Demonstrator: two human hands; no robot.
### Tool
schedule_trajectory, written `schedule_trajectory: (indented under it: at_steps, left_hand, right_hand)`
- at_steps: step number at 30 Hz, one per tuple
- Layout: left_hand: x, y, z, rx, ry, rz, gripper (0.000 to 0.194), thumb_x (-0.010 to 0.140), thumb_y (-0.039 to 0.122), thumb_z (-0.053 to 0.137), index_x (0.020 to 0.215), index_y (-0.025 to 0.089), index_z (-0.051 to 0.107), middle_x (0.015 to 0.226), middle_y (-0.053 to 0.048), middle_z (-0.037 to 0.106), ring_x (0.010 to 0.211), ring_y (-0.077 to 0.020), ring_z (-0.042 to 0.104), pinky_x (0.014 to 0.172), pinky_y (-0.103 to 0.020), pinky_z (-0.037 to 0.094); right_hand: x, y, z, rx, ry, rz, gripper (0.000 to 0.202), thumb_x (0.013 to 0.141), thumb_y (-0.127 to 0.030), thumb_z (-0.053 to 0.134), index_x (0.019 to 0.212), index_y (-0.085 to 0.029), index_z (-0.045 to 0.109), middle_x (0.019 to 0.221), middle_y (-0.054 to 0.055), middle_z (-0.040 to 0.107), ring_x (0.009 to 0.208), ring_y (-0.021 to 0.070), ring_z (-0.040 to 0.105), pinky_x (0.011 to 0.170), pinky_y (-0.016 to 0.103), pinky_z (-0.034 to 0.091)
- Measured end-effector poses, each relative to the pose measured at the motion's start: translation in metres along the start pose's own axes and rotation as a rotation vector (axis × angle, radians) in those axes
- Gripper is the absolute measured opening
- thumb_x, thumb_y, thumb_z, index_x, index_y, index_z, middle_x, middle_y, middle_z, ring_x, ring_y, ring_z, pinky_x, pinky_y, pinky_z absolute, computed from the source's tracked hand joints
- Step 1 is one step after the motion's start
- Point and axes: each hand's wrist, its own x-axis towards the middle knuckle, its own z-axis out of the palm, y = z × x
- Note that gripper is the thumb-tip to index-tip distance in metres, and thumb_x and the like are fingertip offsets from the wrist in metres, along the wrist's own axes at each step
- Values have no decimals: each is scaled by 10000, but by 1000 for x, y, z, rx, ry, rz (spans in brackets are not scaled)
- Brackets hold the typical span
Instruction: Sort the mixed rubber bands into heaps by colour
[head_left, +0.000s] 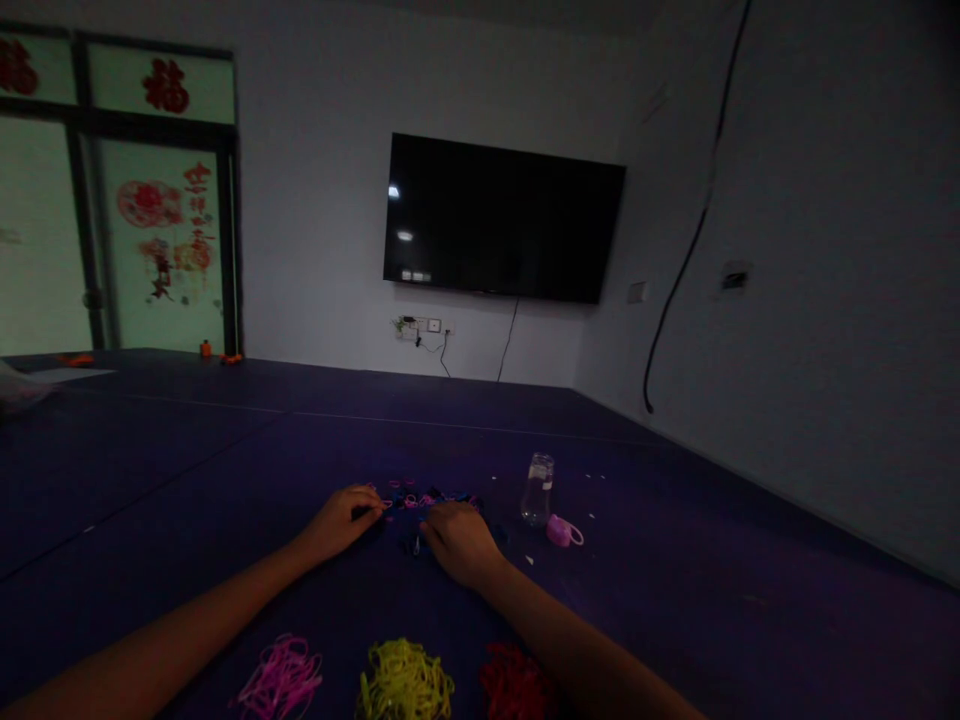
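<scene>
While left hand [346,522], right hand [461,542] border band pile [411,499], cannot tell either grip; surface [187,500] stretches leftward.

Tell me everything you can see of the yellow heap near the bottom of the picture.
The yellow heap is a loose, rounded tangle of many thin, curling strands that look like rubber or plastic bands. It lies on the dark purple-blue surface, its near side cut off by the picture's edge. It sits between a pink heap and a red heap, with a gap on each side. Neither the left hand nor the right hand touches it.
</scene>
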Motion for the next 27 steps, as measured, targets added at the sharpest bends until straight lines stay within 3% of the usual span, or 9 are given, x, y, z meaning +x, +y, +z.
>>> schedule_trajectory:
  at_steps: [6, 13, 20, 24, 27]
  left_hand:
    - [-3, 3, 4, 68, -67, 161, 168, 810, 159, 528, 838, 193, 690, 834, -39, 685, 843, -176, 609, 834, -327, 448]
    - [-3, 4, 3, 95, -115, 227, 197, 804, 133, 524, 882, 190, 696, 899, -61, 689, 886, -194, 599, 831, -339, 446]
    - [-3, 6, 2, 107, -203, 306, 343, 809, 66, 461, 1039, 235, 651, 1031, -51, 676, 966, -183, 584, 866, -353, 436]
    - [-4, 5, 2, 140, -109, 291, 277, 822, 109, 473, 976, 238, 665, 1148, -49, 632, 1048, -190, 553, 945, -399, 387]
    - [-5, 5, 2, 139, -37, 255, 223, 801, 111, 494, 866, 213, 681, 1013, -50, 670, 964, -179, 585, 925, -371, 408]
  right_hand:
    - [-1, -1, -1, -19, 9, -11, 295, 912, -255, 356, 839, -152, 622, 849, 89, 668, 840, 200, 608, 761, 289, 406]
    - [1, 0, 2, -11, 21, -21, 296, 908, -246, 357, 834, -151, 628, 844, 95, 669, 836, 204, 606, 755, 301, 415]
    - [-1, 1, 1, 153, 82, -186, 281, 898, -255, 394, 1064, -189, 611, 1112, 78, 627, 1033, 192, 548, 886, 322, 386]
    - [-4, 0, -5, 246, 38, -308, 344, 903, -316, 403, 1191, -196, 548, 1219, 69, 576, 1118, 181, 504, 940, 323, 359]
    - [-5, 0, -8, 243, 6, -317, 376, 910, -349, 389, 1226, -195, 524, 1283, 78, 528, 1177, 193, 457, 980, 346, 327]
